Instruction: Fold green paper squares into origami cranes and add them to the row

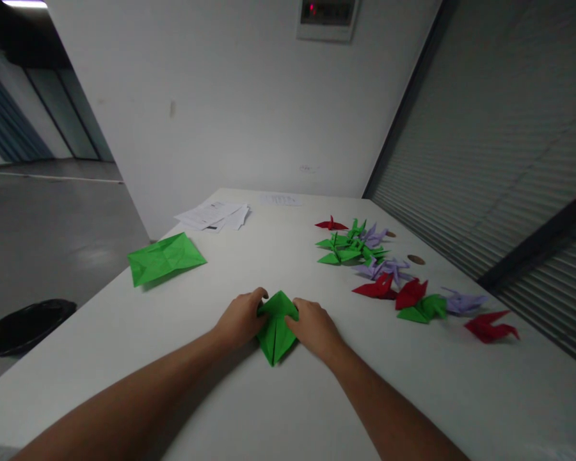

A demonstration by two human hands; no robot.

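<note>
L hand [240,320] & R hand [317,326] are pinching folded green paper [276,330] btwn desk's [278,416] side edges; paper birds [378,287] are lining R edge nr blinds [499,160], sheets [214,214] lying nr far L corner.

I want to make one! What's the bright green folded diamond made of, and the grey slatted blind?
The bright green folded diamond looks like thin, matte paper: it has sharp creases. The grey slatted blind has thin, straight slats with a dull finish: possibly metal, possibly plastic.
</note>
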